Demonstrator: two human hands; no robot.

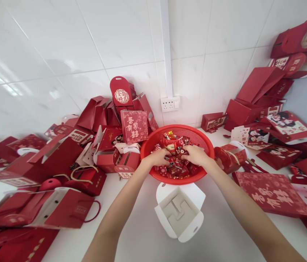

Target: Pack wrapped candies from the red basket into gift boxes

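Note:
Both hands reach into a round red plastic basket (180, 180) that holds many small wrapped candies (175, 170), mostly red. My left hand (160, 157) rests at the left of the candy pile, its fingertips sunk among the wrappers. From the right, my right hand (194, 155) touches the pile with its thumb and fingers bent and partly hidden. Whether either hand grips a candy is not visible. Just in front of the basket stands an open white carton (180, 213), flaps folded outward, with nothing inside but its folded bottom.
Red gift boxes and bags crowd the left (60, 156), among them an upright box with gold writing (134, 126). More red boxes lie on the right (275, 193) and are stacked against the wall. A wall socket (170, 104) sits behind the basket.

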